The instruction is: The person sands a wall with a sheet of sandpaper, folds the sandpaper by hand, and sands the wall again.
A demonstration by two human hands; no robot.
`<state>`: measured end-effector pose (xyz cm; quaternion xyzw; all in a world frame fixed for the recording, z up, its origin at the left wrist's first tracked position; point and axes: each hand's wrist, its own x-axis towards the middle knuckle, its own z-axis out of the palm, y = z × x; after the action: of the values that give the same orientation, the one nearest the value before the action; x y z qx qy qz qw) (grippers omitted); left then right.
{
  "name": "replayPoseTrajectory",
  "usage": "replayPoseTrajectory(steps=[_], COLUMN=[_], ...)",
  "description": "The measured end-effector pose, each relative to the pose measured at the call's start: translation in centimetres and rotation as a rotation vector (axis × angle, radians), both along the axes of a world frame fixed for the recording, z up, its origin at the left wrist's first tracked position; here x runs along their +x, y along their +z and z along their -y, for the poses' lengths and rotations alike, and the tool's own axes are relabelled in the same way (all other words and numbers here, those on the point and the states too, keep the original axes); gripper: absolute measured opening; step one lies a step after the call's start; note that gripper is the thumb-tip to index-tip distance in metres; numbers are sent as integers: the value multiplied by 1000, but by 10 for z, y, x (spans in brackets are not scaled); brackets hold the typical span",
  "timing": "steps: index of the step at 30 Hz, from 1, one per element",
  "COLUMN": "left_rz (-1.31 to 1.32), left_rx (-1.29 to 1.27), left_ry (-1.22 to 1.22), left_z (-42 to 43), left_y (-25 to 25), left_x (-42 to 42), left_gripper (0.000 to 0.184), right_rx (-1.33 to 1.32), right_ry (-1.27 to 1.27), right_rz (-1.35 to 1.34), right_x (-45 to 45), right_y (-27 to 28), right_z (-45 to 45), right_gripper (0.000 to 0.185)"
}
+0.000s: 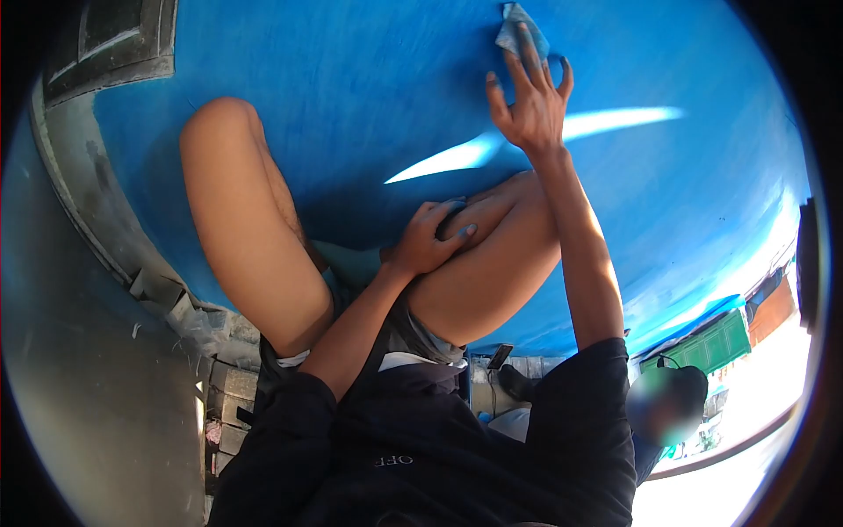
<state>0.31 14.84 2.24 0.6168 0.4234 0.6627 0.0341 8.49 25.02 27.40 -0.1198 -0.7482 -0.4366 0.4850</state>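
Observation:
My right hand point(534, 105) is raised against the blue painted surface point(369, 79), its fingers spread. Under its fingertips a small greyish-blue piece of sandpaper or cloth point(522, 32) is pressed flat on the surface. My left hand point(430, 235) rests on my bent leg near the knee, wrapped partly round something dark point(451, 211) that is too hidden to name. Bluish stains mark the fingertips of both hands. A streak of sunlight crosses the blue surface beside my right wrist.
A grey window frame point(132, 44) is at the upper left. Paving blocks point(235, 382) and crumpled plastic point(198, 323) lie at the lower left. A phone point(500, 356) is by my hip. Another person point(672, 404) is at the lower right, near a green panel point(716, 342).

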Motion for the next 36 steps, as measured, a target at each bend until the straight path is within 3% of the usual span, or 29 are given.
replayPoseTrajectory(steps=[36], left_rz=[-5], left_rx=[-3], left_ry=[-3], left_z=[-1], left_y=[1], left_x=[-1], left_gripper=[55], right_rx=[9], right_ry=[36], right_rz=[59], right_x=[-1], right_y=[-1], right_z=[3], right_gripper=[49])
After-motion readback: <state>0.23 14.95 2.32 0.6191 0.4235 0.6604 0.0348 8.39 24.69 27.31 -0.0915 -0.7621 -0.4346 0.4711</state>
